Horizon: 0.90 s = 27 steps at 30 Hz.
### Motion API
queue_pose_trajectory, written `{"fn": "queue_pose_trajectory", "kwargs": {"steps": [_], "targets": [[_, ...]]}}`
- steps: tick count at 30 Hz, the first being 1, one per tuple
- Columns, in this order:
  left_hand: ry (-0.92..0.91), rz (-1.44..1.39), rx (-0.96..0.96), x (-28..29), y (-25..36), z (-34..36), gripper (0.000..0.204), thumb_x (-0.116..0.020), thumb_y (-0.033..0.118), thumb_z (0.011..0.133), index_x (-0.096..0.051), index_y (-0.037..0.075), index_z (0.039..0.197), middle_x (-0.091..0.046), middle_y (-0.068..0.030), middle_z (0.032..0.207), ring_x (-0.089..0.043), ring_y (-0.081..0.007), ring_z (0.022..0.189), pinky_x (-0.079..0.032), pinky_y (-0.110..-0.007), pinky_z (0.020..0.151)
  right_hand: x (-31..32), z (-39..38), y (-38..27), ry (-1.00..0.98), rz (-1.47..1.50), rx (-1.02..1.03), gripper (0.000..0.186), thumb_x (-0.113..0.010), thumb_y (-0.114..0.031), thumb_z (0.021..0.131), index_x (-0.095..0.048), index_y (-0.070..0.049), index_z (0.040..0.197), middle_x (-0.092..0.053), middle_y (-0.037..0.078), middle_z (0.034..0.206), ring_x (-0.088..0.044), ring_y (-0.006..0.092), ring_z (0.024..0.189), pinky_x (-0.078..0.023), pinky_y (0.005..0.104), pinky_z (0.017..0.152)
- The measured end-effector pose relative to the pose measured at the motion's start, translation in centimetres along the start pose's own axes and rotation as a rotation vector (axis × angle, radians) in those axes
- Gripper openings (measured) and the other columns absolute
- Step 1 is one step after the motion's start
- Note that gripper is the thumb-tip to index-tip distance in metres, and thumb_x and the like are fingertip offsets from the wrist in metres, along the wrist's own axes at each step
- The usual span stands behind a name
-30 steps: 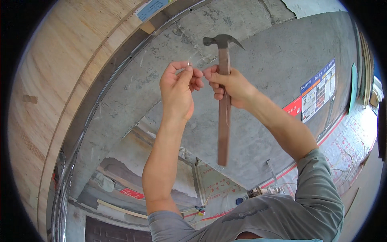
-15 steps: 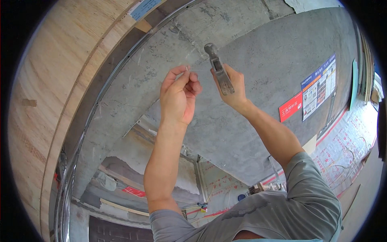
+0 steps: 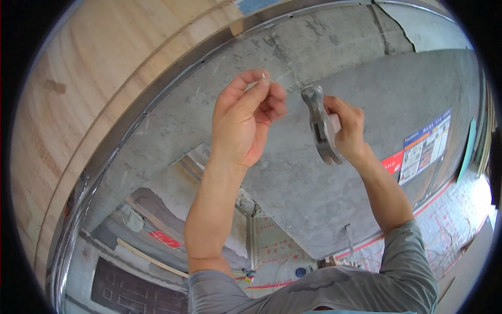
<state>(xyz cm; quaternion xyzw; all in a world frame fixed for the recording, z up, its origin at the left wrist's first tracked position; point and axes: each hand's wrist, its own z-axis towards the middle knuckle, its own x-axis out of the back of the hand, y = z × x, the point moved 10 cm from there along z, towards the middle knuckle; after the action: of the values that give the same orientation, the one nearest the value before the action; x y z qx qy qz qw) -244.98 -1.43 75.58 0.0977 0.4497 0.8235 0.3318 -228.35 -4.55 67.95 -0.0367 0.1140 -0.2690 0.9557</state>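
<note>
My left hand [image 3: 240, 120], raised at the middle, pinches a small pale fastener [image 3: 263, 76], too small to identify, between thumb and forefinger; its other fingers are curled. To its right, my right hand [image 3: 349, 128] grips a claw hammer [image 3: 320, 123] by the handle. The dark metal head faces me, striking face upward and claw downward, and hides most of the handle. A gap separates the hammer from my left hand. Behind both hands is a mottled grey concrete surface [image 3: 293, 193].
A plywood panel [image 3: 89, 78] edged by metal strips [image 3: 203, 61] curves along the left. A dark door [image 3: 130, 288] shows at lower left. A poster [image 3: 423, 149], a red sign [image 3: 392, 163] and leaning boards [image 3: 465, 152] are at right, above printed floor sheeting [image 3: 444, 225].
The hammer has swung from side-on to head-toward-me and moved right and lower. My left hand, still pinching, has shifted right and up. The view has shifted slightly.
</note>
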Motion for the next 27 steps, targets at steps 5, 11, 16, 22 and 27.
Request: {"fn": "queue_pose_trajectory", "kwargs": {"steps": [5,11,16,22,27], "targets": [[0.051,0.351,-0.046,-1.7,3.3,0.8,0.011,-0.06,0.012,0.095,-0.06,0.003,0.103,-0.064,-0.0048,0.083,-0.058,-0.0122,0.069,-0.046,-0.025,0.063,0.2,2.9,-3.7,-0.085,-0.118,0.26,0.019,-0.07,0.003,0.074,-0.065,-0.004,0.091,-0.059,0.008,0.067,-0.059,0.0236,0.056,-0.043,0.0326,0.049],[0.103,0.583,-0.162,-0.8,5.5,2.0,0.013,-0.064,0.014,0.094,-0.063,0.004,0.101,-0.058,0.0006,0.081,-0.051,-0.0098,0.069,-0.042,-0.025,0.065,0.6,3.7,-4.1,-0.081,-0.143,0.387,0.019,-0.072,0.0,0.077,-0.066,-0.003,0.094,-0.056,0.008,0.066,-0.057,0.0229,0.056,-0.042,0.034,0.049],[0.109,0.539,-0.163,-0.8,5.9,2.1,0.012,-0.061,0.012,0.095,-0.061,0.001,0.1,-0.057,-0.0011,0.081,-0.05,-0.0102,0.069,-0.041,-0.025,0.064,0.5,4.2,-4.9,-0.123,-0.153,0.392,0.025,-0.075,-0.007,0.078,-0.067,-0.004,0.101,-0.054,0.007,0.065,-0.055,0.0225,0.055,-0.042,0.0343,0.049],[0.13,0.194,-0.187,0.3,8.2,2.7,0.005,-0.057,0.004,0.093,-0.059,0.0,0.093,-0.054,-0.0035,0.077,-0.047,-0.0112,0.063,-0.039,-0.027,0.059,0.9,4.5,-5.0,-0.159,-0.088,0.369,0.034,-0.062,0.003,0.076,-0.066,0.0,0.11,-0.048,0.006,0.063,-0.047,0.0182,0.052,-0.037,0.031,0.049],[0.162,0.019,-0.17,1.7,8.1,2.8,0.003,-0.056,0.003,0.093,-0.058,0.0,0.092,-0.053,-0.0051,0.079,-0.047,-0.0127,0.066,-0.039,-0.028,0.06,0.9,4.1,-3.6,-0.253,-0.069,0.24,0.037,-0.054,0.002,0.078,-0.065,-0.001,0.113,-0.055,0.007,0.07,-0.051,0.0187,0.059,-0.039,0.0301,0.056]]}}
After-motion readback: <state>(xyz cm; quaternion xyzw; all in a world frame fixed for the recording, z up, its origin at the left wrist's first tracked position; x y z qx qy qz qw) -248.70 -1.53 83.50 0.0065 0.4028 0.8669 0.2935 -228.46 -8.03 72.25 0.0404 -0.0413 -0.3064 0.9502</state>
